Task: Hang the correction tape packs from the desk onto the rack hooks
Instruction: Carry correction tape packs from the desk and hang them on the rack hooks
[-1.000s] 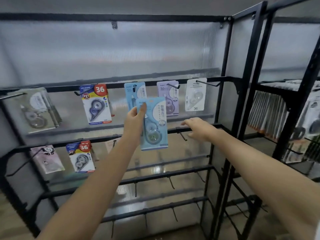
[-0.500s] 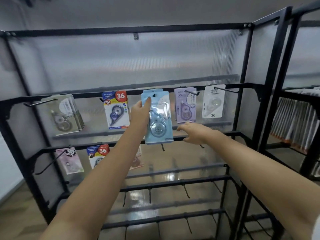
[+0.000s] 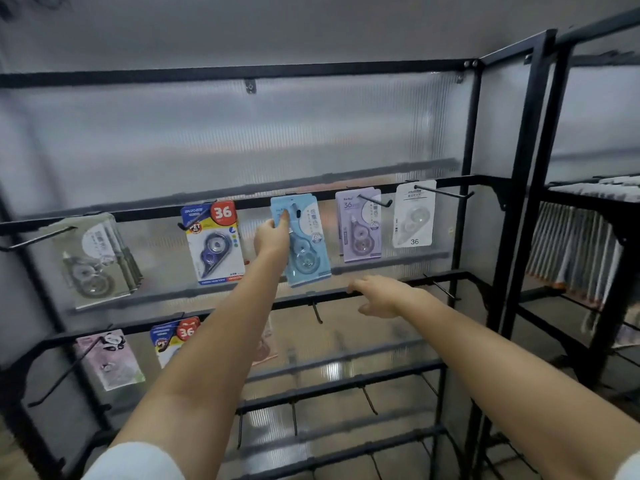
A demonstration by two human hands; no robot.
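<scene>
Right now my left hand [image 3: 272,235] pinches the blue pack [image 3: 306,244] up at the top rail [image 3: 433,183], between its neighbours; my right hand [image 3: 379,296] rests loosely spread, empty, on the lower rail [image 3: 440,276].

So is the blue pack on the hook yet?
Cannot tell. The left hand holds the blue pack up at the top bar, but no hook shows through its hole.

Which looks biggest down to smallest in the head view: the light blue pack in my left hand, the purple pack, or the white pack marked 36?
1. light blue pack, though it may be nearer the camera
2. purple pack
3. white pack; close to the purple one, so that order is unsure
</scene>
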